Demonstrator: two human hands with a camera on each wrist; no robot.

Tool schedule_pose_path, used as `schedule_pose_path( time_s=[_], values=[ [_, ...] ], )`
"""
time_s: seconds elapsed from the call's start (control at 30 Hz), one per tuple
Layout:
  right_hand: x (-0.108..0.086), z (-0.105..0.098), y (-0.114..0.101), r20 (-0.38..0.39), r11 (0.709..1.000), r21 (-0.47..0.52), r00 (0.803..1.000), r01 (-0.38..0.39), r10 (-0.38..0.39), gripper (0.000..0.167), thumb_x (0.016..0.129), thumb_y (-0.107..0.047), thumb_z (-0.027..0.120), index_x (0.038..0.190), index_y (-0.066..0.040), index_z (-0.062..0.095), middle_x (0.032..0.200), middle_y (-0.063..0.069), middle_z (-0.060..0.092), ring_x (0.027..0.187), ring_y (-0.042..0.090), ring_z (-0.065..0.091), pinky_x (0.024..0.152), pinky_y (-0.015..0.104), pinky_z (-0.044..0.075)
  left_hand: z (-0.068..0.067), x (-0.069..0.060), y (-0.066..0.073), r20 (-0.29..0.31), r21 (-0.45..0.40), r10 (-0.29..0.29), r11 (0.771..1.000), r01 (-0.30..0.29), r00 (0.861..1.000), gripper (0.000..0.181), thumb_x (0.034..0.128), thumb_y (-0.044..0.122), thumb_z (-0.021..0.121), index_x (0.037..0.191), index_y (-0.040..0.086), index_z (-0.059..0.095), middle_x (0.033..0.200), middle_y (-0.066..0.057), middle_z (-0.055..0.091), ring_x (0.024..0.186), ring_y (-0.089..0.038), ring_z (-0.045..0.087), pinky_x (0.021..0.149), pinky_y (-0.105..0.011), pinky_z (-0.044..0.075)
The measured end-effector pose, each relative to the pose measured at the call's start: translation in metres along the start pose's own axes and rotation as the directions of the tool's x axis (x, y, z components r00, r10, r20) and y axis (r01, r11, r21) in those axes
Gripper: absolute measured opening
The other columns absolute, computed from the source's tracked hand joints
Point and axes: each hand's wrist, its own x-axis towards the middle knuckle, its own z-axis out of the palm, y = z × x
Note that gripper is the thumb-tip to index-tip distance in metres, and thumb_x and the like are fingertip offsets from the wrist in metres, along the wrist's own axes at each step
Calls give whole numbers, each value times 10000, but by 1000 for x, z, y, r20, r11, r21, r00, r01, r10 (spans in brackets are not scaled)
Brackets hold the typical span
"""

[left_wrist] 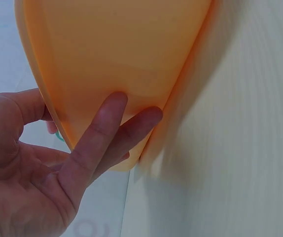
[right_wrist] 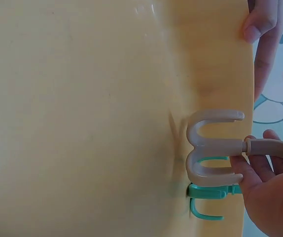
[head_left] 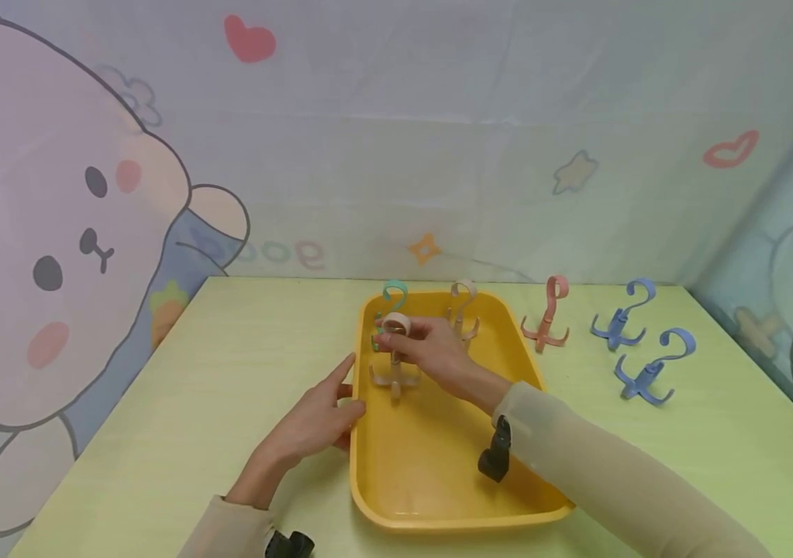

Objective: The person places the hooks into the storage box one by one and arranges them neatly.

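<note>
A yellow tray (head_left: pixel 438 465) lies on the table. My right hand (head_left: pixel 431 353) pinches the stem of a beige multi-prong hook (head_left: pixel 396 380) over the tray's left part, prongs downward. Behind it a green hook (head_left: pixel 394 291) stands in the far left corner, partly hidden by my fingers; a second beige hook (head_left: pixel 463 314) is at the far right inside. My left hand (head_left: pixel 312 422) rests at the tray's left rim, thumb on the edge; in the left wrist view, its fingers (left_wrist: pixel 97 133) lie spread against the outer wall. The right wrist view shows the held hook (right_wrist: pixel 215 147) beside the green one (right_wrist: pixel 208 191).
Right of the tray, a pink hook (head_left: pixel 546 318) and two blue hooks, one farther back (head_left: pixel 619 322) and one nearer (head_left: pixel 650 376), stand on the light green table (head_left: pixel 249 333). A printed cloth (head_left: pixel 396 155) hangs behind the table.
</note>
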Motion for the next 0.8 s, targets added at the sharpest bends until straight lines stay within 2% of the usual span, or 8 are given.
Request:
schedule_pose_path(
  time_s=[0.27,0.6,0.8],
  values=[
    [6,-1,6,-16,1000,-25,1000,-15,15,375,1026,-127,680,1376,8,683,1317,205,728,1232,305,718,1084,414,567,2,0,1,-4,3,-6,1000,6,1000,869,979,118,538,1719,144,82,1555,-306,489,826,-274,770,683,-404,663],
    [10,-2,12,0,1000,-15,1000,1,-1,375,1031,-133,674,1379,8,681,1323,211,724,1266,325,695,1091,409,560,1,1,1,-2,8,2,1000,-2,1000,875,972,122,540,1718,143,84,1543,-314,497,811,-268,763,674,-401,661],
    [10,-2,14,21,1000,4,1000,8,-8,398,1034,-111,664,1400,44,648,1349,237,701,1305,372,662,1106,421,548,1,0,0,-5,11,1,1000,-1,1000,876,969,129,541,1719,151,89,1542,-307,503,812,-265,762,671,-401,661]
  ],
)
